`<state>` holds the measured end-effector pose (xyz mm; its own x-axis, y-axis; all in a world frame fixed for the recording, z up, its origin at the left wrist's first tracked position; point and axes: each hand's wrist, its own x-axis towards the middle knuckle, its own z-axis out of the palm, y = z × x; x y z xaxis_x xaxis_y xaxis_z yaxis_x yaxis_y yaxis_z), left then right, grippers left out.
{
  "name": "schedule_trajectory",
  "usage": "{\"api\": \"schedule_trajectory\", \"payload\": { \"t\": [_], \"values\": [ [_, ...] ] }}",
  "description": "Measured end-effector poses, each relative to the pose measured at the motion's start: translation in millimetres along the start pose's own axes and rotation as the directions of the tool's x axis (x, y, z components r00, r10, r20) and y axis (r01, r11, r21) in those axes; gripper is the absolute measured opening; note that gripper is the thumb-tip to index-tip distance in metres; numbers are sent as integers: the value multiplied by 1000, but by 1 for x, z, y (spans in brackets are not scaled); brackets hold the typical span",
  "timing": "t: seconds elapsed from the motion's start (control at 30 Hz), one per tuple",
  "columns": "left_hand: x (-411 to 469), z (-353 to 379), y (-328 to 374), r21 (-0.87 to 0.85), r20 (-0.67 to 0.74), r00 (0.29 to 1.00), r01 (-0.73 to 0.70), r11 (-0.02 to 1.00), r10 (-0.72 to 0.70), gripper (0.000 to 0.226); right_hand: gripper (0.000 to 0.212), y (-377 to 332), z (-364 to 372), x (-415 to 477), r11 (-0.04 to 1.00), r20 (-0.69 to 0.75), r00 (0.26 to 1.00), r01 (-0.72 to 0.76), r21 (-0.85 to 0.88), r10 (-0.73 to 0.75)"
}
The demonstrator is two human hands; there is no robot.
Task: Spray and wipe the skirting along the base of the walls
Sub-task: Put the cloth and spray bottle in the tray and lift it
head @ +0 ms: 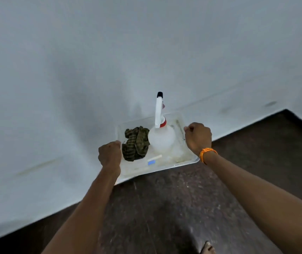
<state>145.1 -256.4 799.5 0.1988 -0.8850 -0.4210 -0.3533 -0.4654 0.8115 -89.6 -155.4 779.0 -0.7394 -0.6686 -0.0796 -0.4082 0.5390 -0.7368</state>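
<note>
I hold a shallow white tray (165,165) out in front of me, close to the wall. My left hand (110,154) grips its left rim and my right hand (198,137), with an orange band at the wrist, grips its right rim. In the tray stands a white spray bottle (162,137) with a red collar and a black-tipped nozzle. A crumpled dark green striped cloth (136,145) lies to the bottle's left. The white skirting (241,123) runs along the base of the pale wall, where it meets the dark floor.
A small white stick and a blue tag (152,162) lie near the tray's front rim. The dark speckled floor (174,208) spreads below. My bare foot (208,248) shows at the bottom edge. The wall turns a corner at the right (286,110).
</note>
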Motion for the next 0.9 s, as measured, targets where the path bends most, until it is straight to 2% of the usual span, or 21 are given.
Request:
{"api": "schedule_trajectory", "payload": {
  "t": [0.07, 0.13, 0.2, 0.4, 0.63, 0.9],
  "values": [
    [-8, 44, 14, -20, 81, 995, -51, 998, 53, 26, 28, 31, -47, 12, 998, -89, 994, -59, 21, 61],
    [-36, 105, 38, 66, 194, 974, -133, 989, 118, 17, 29, 67, -100, 23, 991, -188, 973, -127, 36, 131],
    [-65, 171, 59, 67, 284, 943, -198, 978, 172, 26, 28, 101, -152, 35, 977, -273, 938, -205, 57, 213],
    [-152, 317, 104, 39, 496, 837, -286, 957, 230, 23, 26, 189, -276, 57, 932, -467, 810, -346, 109, 355],
    [-212, 475, 146, 62, 662, 699, -411, 909, 271, 27, 32, 271, -364, 98, 857, -599, 630, -467, 216, 494],
    [-270, 638, 195, 60, 816, 509, -549, 834, 275, 24, 39, 339, -433, 148, 731, -676, 375, -576, 366, 634]
  ]
}}
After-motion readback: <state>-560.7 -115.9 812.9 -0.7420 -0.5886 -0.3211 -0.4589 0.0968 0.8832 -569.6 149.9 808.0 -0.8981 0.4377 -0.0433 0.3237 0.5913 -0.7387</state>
